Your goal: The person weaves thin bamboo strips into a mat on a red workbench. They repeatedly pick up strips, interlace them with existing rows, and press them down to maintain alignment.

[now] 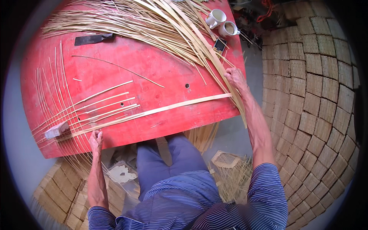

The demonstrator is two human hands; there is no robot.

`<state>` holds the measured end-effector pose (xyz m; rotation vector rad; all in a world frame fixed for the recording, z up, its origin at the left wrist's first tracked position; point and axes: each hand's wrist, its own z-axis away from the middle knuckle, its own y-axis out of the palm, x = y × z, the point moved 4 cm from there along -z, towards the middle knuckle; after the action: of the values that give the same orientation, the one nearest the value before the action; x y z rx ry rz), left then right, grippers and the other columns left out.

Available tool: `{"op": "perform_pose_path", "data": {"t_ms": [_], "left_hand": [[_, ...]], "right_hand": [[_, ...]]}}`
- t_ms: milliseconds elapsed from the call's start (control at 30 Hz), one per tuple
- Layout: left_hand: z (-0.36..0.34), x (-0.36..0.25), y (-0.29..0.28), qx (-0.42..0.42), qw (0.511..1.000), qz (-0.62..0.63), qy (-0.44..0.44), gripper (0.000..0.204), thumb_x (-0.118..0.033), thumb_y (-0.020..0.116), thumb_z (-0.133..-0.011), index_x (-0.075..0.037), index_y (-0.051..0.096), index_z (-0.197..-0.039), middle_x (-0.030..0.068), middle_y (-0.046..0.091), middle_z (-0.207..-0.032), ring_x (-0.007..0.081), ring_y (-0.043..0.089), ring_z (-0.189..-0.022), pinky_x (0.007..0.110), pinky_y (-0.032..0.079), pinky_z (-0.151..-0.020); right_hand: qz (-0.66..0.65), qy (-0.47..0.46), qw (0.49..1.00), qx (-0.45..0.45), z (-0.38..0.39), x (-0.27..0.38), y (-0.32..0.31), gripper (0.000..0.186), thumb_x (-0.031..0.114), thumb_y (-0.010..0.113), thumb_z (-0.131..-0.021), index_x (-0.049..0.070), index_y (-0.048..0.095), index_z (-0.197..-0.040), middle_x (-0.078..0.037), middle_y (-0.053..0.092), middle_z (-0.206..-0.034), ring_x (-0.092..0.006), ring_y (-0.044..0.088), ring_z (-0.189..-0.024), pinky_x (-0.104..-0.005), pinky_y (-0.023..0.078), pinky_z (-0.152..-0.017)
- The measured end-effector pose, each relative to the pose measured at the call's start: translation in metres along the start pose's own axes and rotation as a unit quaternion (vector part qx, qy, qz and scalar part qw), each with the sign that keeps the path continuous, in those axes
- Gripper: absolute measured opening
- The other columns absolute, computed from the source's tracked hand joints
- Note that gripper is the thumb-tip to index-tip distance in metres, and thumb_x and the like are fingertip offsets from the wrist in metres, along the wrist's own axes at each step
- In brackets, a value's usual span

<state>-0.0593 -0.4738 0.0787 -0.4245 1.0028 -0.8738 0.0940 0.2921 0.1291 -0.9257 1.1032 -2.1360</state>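
Note:
A lattice of thin pale bamboo strips [63, 96] lies on the red board [161, 57], weighted by a wooden block [56, 130] at its near left. A flat, wider strip [172, 103] runs rightward from the lattice. My left hand [96, 142] is closed at the board's front edge, just right of the lattice; what it holds, if anything, is unclear. My right hand [234, 78] grips long flat bamboo strips [218, 65] that slant from the upper middle down past the board's right front corner.
A large loose bundle of strips [126, 21] covers the back. Beside it are two mugs [215, 16], a phone [219, 45] and a dark flat piece [90, 40]. Stacked woven squares [322, 96] fill the right side, with more [57, 195] at lower left.

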Motion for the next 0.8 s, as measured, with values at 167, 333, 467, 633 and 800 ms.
{"op": "perform_pose_path", "data": {"t_ms": [167,333,467,633,800], "left_hand": [[0.019,0.007,0.0,0.019,0.999,0.008,-0.034,0.023,-0.02,0.066,-0.094,0.001,0.06,-0.087,0.0066,0.062,-0.073,0.0137,0.062,-0.064,0.029,0.053,-0.061],[0.032,-0.018,0.016,0.025,0.998,0.029,-0.049,0.021,-0.019,0.065,-0.094,0.001,0.06,-0.088,0.0051,0.062,-0.074,0.012,0.061,-0.067,0.029,0.053,-0.062],[0.035,-0.051,0.037,0.058,0.996,0.055,-0.05,0.018,-0.017,0.065,-0.093,0.0,0.061,-0.088,0.0041,0.062,-0.074,0.0112,0.06,-0.067,0.029,0.052,-0.064],[0.043,-0.072,0.045,0.107,0.992,0.044,-0.05,0.016,-0.015,0.066,-0.092,0.001,0.063,-0.09,0.0055,0.064,-0.074,0.0122,0.062,-0.068,0.03,0.051,-0.064],[0.048,-0.084,0.048,0.121,0.99,0.042,-0.055,0.017,-0.016,0.067,-0.091,0.001,0.064,-0.092,0.0059,0.065,-0.075,0.013,0.063,-0.071,0.031,0.051,-0.065]], "right_hand": [[0.085,-0.037,0.973,-0.21,0.01,0.015,0.005,0.017,0.018,0.063,-0.086,0.001,0.064,-0.082,-0.023,0.065,-0.075,-0.0383,0.067,-0.077,-0.0494,0.052,-0.071],[0.051,-0.046,0.994,-0.079,-0.012,0.041,0.045,0.015,0.014,0.062,-0.086,0.002,0.065,-0.093,-0.024,0.068,-0.085,-0.0405,0.067,-0.082,-0.0483,0.053,-0.073],[-0.04,-0.045,0.989,-0.133,-0.036,0.04,0.062,0.018,0.014,0.061,-0.083,-0.001,0.065,-0.092,-0.025,0.067,-0.084,-0.0393,0.067,-0.082,-0.0481,0.052,-0.073],[-0.073,-0.01,0.993,-0.089,-0.056,0.064,0.072,0.02,0.015,0.061,-0.077,-0.001,0.067,-0.088,-0.026,0.068,-0.087,-0.0396,0.067,-0.083,-0.0498,0.051,-0.078],[-0.118,0.012,0.992,-0.033,-0.06,0.064,0.051,0.016,0.016,0.066,-0.072,0.001,0.071,-0.077,-0.02,0.067,-0.071,-0.031,0.066,-0.067,-0.0431,0.052,-0.071]]}}
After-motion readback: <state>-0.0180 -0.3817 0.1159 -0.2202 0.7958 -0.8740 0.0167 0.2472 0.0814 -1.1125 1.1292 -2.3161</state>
